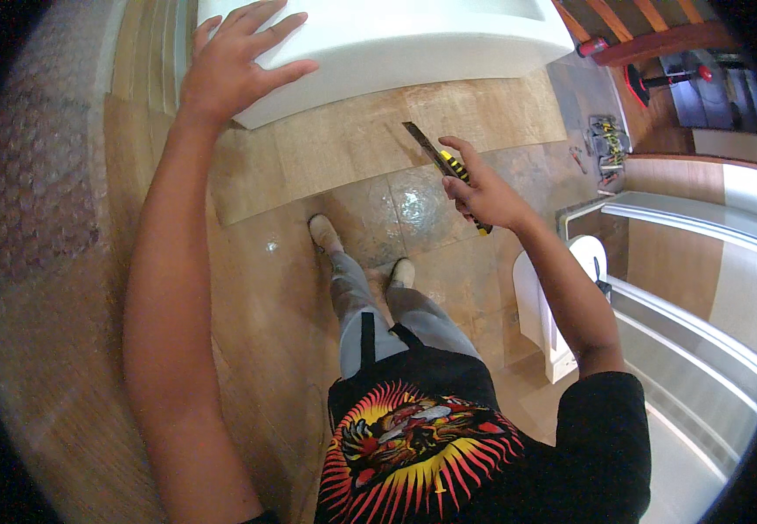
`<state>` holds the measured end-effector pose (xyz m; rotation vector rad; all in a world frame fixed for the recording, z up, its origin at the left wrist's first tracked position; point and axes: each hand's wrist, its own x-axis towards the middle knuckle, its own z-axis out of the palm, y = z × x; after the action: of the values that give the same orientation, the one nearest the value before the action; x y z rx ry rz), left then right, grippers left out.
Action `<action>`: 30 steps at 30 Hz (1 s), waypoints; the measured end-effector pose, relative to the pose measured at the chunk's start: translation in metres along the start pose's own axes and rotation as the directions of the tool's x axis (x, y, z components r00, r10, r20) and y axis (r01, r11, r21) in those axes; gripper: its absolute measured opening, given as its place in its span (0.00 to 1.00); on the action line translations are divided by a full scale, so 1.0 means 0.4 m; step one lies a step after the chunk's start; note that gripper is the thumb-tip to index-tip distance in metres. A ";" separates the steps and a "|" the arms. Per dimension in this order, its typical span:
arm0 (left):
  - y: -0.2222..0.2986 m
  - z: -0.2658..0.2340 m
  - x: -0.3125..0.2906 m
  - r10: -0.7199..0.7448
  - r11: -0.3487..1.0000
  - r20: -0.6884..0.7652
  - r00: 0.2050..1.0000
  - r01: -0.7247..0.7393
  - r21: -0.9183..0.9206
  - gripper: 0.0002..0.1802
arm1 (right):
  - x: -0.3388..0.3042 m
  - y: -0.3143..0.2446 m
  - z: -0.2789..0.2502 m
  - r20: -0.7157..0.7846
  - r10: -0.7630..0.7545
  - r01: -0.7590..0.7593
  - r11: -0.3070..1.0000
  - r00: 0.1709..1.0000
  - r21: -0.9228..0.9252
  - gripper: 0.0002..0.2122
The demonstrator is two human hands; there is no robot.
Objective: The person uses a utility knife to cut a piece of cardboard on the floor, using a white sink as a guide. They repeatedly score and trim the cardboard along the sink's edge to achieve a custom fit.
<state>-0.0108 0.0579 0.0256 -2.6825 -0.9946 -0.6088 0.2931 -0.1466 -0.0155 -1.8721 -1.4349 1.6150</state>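
Observation:
My left hand lies with its fingers spread on the top and front edge of a large white block-shaped piece, which has a shallow recess in its upper face. In my right hand is a snap-off utility knife with a black and yellow handle. Its long blade is out and points up and left, apart from the white piece. A brown, wood-coloured sheet or panel lies just in front of the white piece.
Bubble wrap covers the far left side. A tool holder with several tools lies on the tiled floor at the right. Nearer are a white rounded fixture and white-framed glass panels. Wooden slats stand at the back right.

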 end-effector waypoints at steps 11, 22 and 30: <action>0.044 -0.005 -0.014 -0.029 1.000 -0.002 1.000 0.029 -0.013 0.33 | -0.006 -0.025 0.022 0.042 -0.189 0.194 0.955 0.981 -0.225 0.28; 0.069 -0.023 -0.002 -0.141 0.985 0.097 0.985 0.149 -0.086 0.35 | 0.165 -0.171 0.184 0.065 -0.329 0.276 0.650 0.942 -0.708 0.22; 0.073 -0.023 -0.009 -0.147 0.982 0.084 0.986 0.156 -0.109 0.34 | 0.251 -0.204 0.271 -0.068 -0.478 0.254 0.577 0.876 -0.776 0.27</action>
<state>0.0031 0.0309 0.0303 -2.7667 -1.2289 -0.6150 0.1474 -0.0686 -0.0501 -1.8333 -2.3905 0.5174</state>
